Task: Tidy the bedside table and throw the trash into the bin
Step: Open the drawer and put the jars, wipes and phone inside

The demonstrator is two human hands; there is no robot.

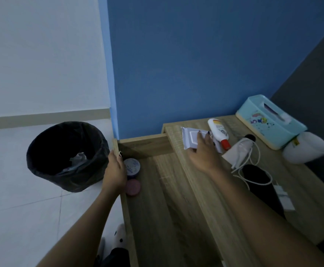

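Crowding the right hand (203, 151): wipes pack (191, 138), lotion bottle (218, 132), cable (253, 166).

Home bedroom: wooden bedside table (178, 199) against blue wall (195, 64), tissue box (270, 122), lotion bottle (218, 132), charger cable (253, 170), lined bin (66, 157) on tiled floor (13, 218).
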